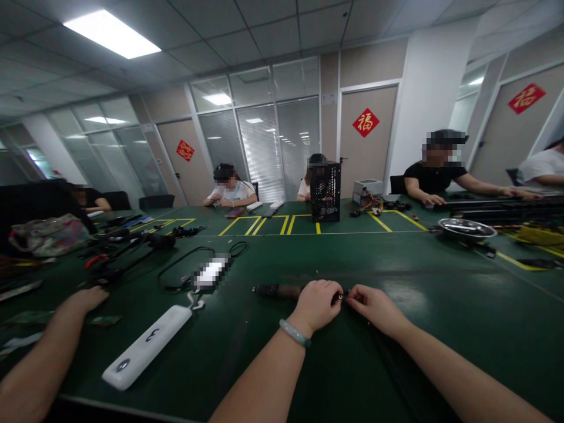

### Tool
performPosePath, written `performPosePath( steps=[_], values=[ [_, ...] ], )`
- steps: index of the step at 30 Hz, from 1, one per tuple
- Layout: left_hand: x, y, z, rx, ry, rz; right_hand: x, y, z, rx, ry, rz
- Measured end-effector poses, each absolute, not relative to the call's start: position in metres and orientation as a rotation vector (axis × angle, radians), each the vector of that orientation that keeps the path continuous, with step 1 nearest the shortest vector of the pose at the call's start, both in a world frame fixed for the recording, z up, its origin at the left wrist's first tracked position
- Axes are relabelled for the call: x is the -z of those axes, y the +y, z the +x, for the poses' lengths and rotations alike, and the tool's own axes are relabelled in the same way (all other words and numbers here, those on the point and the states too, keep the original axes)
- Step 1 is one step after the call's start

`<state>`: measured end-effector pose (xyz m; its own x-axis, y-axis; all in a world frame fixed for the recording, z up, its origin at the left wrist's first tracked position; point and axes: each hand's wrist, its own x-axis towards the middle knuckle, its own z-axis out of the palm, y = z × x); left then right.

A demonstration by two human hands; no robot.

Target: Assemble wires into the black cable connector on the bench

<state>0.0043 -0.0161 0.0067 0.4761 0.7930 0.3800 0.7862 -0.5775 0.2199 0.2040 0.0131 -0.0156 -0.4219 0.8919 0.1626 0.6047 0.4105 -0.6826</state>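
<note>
My left hand (319, 302), with a pale green bangle on its wrist, is wrapped round a dark electric screwdriver (288, 291). The tool lies sideways just over the table, its bit end (259, 289) pointing left. Close to its rear end, my right hand (372, 308) is closed in a pinch on the end of a black cable (385, 358), which trails down toward the table's near edge. A small brass-coloured spot shows between the two hands. My fingers hide whether the cable end and the screwdriver touch.
A white power bank (150, 346) marked 3 lies left of my arms, beside a lit phone (212, 273) and cables. Another person's arm (57, 346) reaches in at left. Across the green table (247, 364) stand a black computer case (326, 192), a power supply (368, 191) and a metal bowl (467, 228).
</note>
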Motion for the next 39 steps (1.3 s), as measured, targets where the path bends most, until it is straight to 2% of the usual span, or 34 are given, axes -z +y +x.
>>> performPosePath(
  steps=[22,30,39],
  values=[
    [0.005,0.002,0.001,-0.775,1.42,2.554,0.015,0.018,0.199,-0.88,-2.136,-1.405],
    [0.009,0.004,0.002,-0.808,1.439,2.542,0.015,0.012,0.191,-0.475,-2.203,-1.337],
    [-0.001,-0.001,0.0,-0.853,1.346,2.6,0.017,0.016,0.183,-0.481,-2.27,-1.308]
  ],
)
